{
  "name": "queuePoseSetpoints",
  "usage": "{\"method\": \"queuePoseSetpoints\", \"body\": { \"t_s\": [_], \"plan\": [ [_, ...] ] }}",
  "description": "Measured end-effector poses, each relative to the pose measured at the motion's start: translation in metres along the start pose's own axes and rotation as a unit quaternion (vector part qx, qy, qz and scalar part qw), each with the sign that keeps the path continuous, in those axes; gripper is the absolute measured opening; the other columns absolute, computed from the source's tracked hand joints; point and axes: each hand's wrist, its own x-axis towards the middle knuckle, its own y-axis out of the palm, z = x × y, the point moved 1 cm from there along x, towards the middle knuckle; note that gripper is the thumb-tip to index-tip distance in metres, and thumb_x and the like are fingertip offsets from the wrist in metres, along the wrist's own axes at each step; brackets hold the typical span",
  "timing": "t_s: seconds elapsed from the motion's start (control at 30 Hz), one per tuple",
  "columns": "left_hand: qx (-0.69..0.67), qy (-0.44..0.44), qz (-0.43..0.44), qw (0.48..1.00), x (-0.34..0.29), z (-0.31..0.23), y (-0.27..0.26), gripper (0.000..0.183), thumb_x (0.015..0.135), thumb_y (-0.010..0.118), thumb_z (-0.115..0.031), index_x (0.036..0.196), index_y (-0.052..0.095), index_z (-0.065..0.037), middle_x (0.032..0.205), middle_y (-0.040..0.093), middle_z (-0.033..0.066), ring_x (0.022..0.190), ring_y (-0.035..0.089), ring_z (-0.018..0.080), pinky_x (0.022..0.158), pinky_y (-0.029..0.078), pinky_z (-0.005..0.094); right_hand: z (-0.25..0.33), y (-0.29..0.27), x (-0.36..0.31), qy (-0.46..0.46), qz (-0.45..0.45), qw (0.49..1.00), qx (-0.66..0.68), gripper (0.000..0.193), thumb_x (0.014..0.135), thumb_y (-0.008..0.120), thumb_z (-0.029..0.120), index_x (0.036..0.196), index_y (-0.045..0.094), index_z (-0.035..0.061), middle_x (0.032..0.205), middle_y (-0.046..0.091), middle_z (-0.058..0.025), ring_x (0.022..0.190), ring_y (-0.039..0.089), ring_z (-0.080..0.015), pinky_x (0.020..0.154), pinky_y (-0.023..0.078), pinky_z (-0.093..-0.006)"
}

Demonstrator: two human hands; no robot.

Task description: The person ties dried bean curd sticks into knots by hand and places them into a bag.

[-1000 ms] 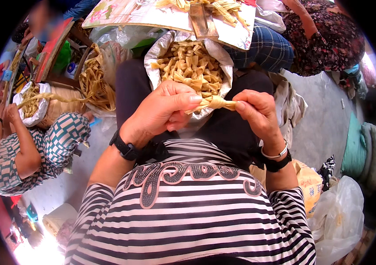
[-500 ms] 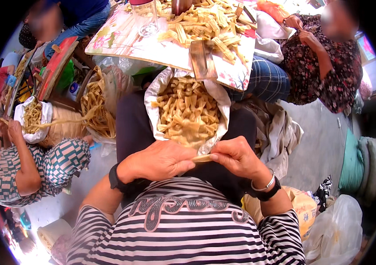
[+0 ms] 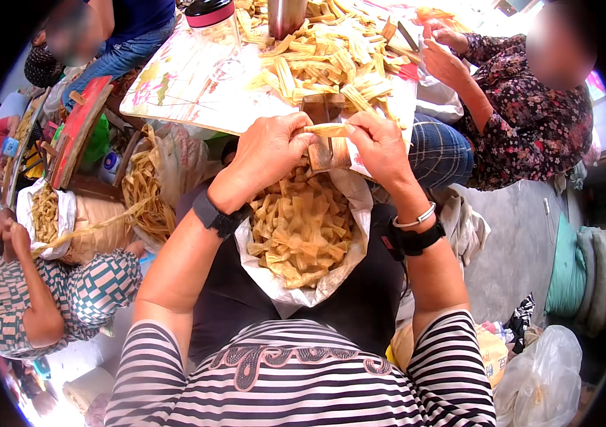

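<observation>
Between the fingertips of my left hand (image 3: 269,148) and my right hand (image 3: 383,146) a short pale-yellow strip (image 3: 329,130) is stretched level; both hands pinch its ends. They hold it at the near edge of the table, just above a wooden block with a dark metal piece (image 3: 326,110) fixed there. Below my hands, a white sack (image 3: 331,293) with a rolled rim stands between my legs, full of short, knotted-looking yellowish pieces (image 3: 299,238). More yellow strips (image 3: 338,60) lie heaped on the table; I cannot tell what they are made of.
The flower-patterned table (image 3: 182,85) carries a lidded clear jar (image 3: 212,21) and a metal cup (image 3: 286,18). People sit left and right, handling strips; a red-edged bench (image 3: 88,128) stands left. Long strips (image 3: 148,188) hang near it. A clear plastic bag (image 3: 541,377) lies at lower right.
Both hands have moved forward and up from the sack's near rim to the table edge, still holding a strip. The view has shifted slightly, and the person at right has raised their hands.
</observation>
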Motion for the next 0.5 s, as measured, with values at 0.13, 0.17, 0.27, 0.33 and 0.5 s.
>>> {"method": "queuePoseSetpoints", "body": {
  "t_s": [0.13,0.17,0.27,0.33,0.5],
  "plan": [
    [-0.029,-0.006,0.011,0.999,0.002,0.017,0.011,0.018,0.081,0.06,-0.019,0.088,0.061,-0.003,0.067,0.057,0.017,0.058,0.053,0.0315,0.056,0.042,0.0347,-0.003,0.009,0.002,0.023,0.019,0.999,-0.032,0.014,0.078,0.056,0.011,0.075,0.063,-0.0005,0.066,0.06,-0.0183,0.064,0.06,-0.0326,0.06,0.046,-0.0367],
    [-0.039,-0.01,0.018,0.999,0.001,0.017,0.013,0.018,0.08,0.06,-0.019,0.088,0.06,-0.003,0.068,0.057,0.0174,0.058,0.053,0.0315,0.056,0.042,0.0351,0.001,0.005,0.003,0.023,0.042,0.997,-0.058,0.015,0.077,0.055,0.011,0.073,0.063,-0.0003,0.065,0.06,-0.0187,0.064,0.06,-0.0334,0.061,0.047,-0.0376],
    [0.009,-0.037,0.021,0.999,-0.013,0.021,0.011,0.022,0.084,0.058,-0.024,0.087,0.06,-0.002,0.061,0.056,0.0124,0.052,0.049,0.024,0.051,0.04,0.0303,-0.009,0.003,-0.002,0.015,0.071,0.979,-0.192,0.017,0.076,0.053,0.011,0.07,0.064,-0.0005,0.066,0.059,-0.0211,0.067,0.06,-0.0362,0.063,0.048,-0.0418],
    [-0.18,-0.097,0.069,0.976,-0.024,0.03,0.01,0.031,0.088,0.052,-0.031,0.087,0.062,-0.002,0.062,0.058,0.0068,0.055,0.054,0.0199,0.052,0.042,0.03,-0.011,-0.008,-0.009,0.042,0.072,0.96,-0.268,0.017,0.075,0.052,0.01,0.069,0.063,-0.001,0.066,0.059,-0.022,0.068,0.06,-0.0365,0.064,0.049,-0.0426],
    [-0.684,-0.218,0.252,0.648,-0.05,0.022,0.006,0.066,0.094,0.025,-0.055,0.111,0.056,0.001,0.08,0.061,0.0078,0.064,0.058,0.0148,0.057,0.047,0.0233,0.016,-0.034,0.038,0.116,-0.051,0.927,0.352,0.035,0.092,0.05,0.022,0.119,0.053,-0.0008,0.09,0.063,-0.0085,0.09,0.061,-0.0192,0.078,0.049,-0.0269]
  ]
}}
